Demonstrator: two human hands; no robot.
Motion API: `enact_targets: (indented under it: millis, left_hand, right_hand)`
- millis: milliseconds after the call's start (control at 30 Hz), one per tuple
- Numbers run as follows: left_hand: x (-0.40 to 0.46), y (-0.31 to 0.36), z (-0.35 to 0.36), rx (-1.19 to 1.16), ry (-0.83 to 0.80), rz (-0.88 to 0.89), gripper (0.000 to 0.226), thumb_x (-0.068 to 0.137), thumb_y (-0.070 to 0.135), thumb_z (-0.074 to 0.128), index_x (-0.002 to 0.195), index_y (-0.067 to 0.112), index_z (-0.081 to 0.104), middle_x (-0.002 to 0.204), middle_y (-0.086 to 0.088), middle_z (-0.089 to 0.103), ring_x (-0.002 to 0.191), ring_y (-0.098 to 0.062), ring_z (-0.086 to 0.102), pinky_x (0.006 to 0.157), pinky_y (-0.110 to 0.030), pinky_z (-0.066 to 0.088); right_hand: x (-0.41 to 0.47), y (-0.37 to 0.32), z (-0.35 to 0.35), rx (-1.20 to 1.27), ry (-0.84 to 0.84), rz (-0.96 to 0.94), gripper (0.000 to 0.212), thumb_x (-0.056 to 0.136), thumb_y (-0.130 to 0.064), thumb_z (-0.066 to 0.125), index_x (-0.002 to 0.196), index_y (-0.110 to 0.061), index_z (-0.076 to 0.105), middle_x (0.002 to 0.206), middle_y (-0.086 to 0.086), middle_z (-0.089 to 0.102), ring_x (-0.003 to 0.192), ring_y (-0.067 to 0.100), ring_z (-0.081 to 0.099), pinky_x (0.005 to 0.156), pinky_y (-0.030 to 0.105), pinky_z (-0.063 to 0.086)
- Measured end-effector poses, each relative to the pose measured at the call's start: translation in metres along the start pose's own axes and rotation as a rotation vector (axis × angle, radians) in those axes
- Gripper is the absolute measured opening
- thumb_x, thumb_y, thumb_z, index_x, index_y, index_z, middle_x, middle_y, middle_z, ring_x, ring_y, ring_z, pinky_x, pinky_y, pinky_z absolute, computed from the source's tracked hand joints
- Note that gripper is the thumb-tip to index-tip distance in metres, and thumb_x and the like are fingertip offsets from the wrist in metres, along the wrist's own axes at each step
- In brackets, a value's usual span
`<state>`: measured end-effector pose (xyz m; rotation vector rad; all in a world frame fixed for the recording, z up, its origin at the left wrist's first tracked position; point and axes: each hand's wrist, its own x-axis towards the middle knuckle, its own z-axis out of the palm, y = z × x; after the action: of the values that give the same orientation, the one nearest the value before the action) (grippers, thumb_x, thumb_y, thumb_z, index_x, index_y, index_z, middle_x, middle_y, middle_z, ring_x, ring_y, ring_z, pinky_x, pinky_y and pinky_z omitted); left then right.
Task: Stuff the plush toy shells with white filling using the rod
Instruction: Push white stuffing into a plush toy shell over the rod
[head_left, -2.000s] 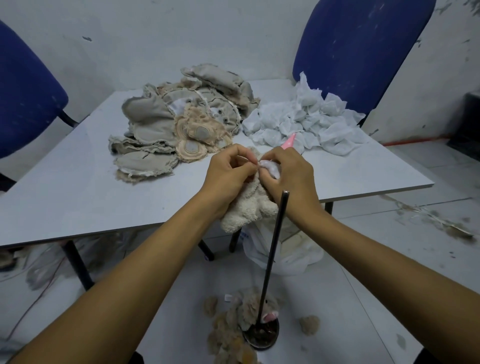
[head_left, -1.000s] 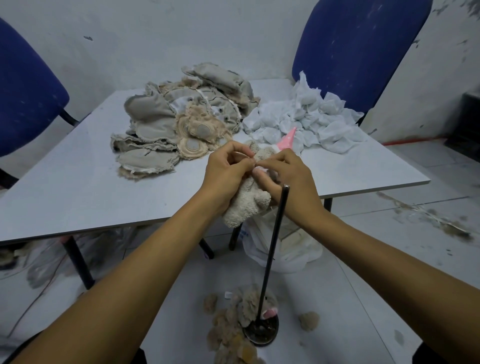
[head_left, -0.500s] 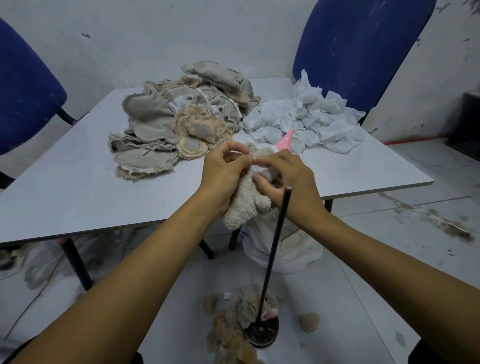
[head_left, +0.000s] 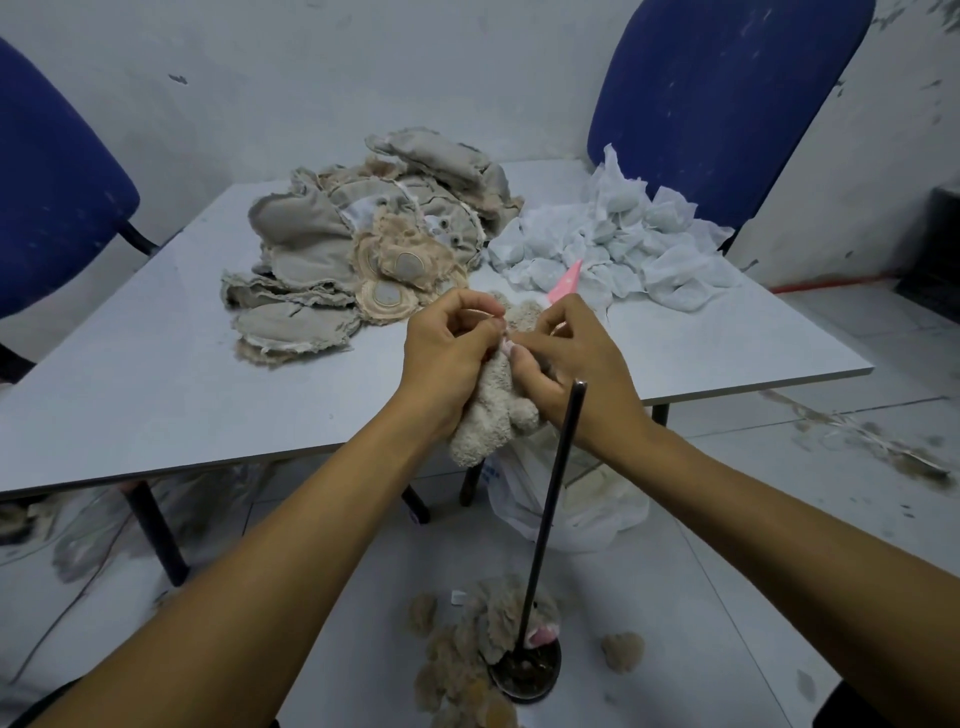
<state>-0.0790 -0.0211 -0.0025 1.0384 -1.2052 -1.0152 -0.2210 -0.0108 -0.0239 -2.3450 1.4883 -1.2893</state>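
A cream plush toy shell hangs between my hands above the table's front edge. My left hand grips its upper part, fingers curled at the opening. My right hand pinches the opening from the other side, thumb pressing in a bit of white filling. A pink ear sticks up behind my right hand. The dark metal rod stands upright on a round base on the floor, its tip just below my right wrist. A heap of white filling lies at the table's back right.
A pile of flat beige toy shells covers the back middle of the white table. Blue chairs stand at left and back right. A white plastic bag and brown plush pieces lie on the floor.
Both hands have worked the white filling down into the shell's opening, so less white shows. The shell stays in the same spot and the rod has not moved.
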Motion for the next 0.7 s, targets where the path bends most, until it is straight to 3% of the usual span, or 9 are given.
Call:
enact_targets:
  millis: [133, 233, 367, 500, 700]
  left_hand:
    - [-0.002, 0.000, 0.002, 0.023, -0.008, 0.027, 0.020, 0.088, -0.007, 0.063, 0.085, 0.012, 0.066, 0.067, 0.001, 0.064, 0.062, -0.009, 0.060, 0.058, -0.022, 0.051]
    - [-0.002, 0.000, 0.002, 0.032, -0.005, 0.035, 0.019, 0.087, -0.006, 0.064, 0.085, 0.013, 0.065, 0.069, 0.000, 0.064, 0.064, -0.010, 0.061, 0.061, -0.023, 0.051]
    - [-0.002, -0.002, 0.000, 0.006, 0.029, 0.004, 0.020, 0.087, -0.007, 0.064, 0.084, 0.013, 0.065, 0.070, -0.001, 0.065, 0.069, -0.015, 0.063, 0.067, -0.031, 0.054]
    - [-0.001, -0.001, 0.000, 0.042, 0.020, 0.033, 0.021, 0.086, -0.009, 0.061, 0.081, 0.010, 0.066, 0.075, -0.008, 0.064, 0.070, -0.014, 0.062, 0.066, -0.026, 0.053]
    - [-0.001, -0.002, 0.001, 0.071, 0.025, 0.042, 0.020, 0.087, -0.001, 0.067, 0.081, 0.018, 0.065, 0.075, -0.005, 0.065, 0.072, -0.015, 0.064, 0.068, -0.029, 0.054]
  right_hand:
    - [0.007, -0.001, 0.001, 0.044, 0.107, 0.075, 0.019, 0.091, -0.026, 0.069, 0.105, -0.015, 0.071, 0.095, -0.001, 0.053, 0.080, 0.015, 0.054, 0.069, 0.041, 0.052]
    - [0.007, -0.002, 0.002, 0.095, 0.163, 0.066, 0.019, 0.087, -0.025, 0.074, 0.102, -0.015, 0.069, 0.092, 0.004, 0.057, 0.079, 0.014, 0.055, 0.067, 0.037, 0.051]
    - [-0.004, 0.000, 0.003, -0.042, 0.058, -0.066, 0.032, 0.096, -0.041, 0.057, 0.108, -0.018, 0.075, 0.105, 0.006, 0.054, 0.089, 0.020, 0.053, 0.065, 0.042, 0.051]
    - [-0.003, 0.001, 0.004, -0.149, -0.007, -0.083, 0.036, 0.099, -0.039, 0.045, 0.111, -0.020, 0.073, 0.111, 0.008, 0.053, 0.091, 0.021, 0.046, 0.065, 0.044, 0.050]
    - [-0.002, 0.000, -0.003, 0.037, 0.016, 0.024, 0.032, 0.100, -0.025, 0.057, 0.129, -0.014, 0.064, 0.115, 0.006, 0.065, 0.101, 0.024, 0.059, 0.086, 0.039, 0.048]
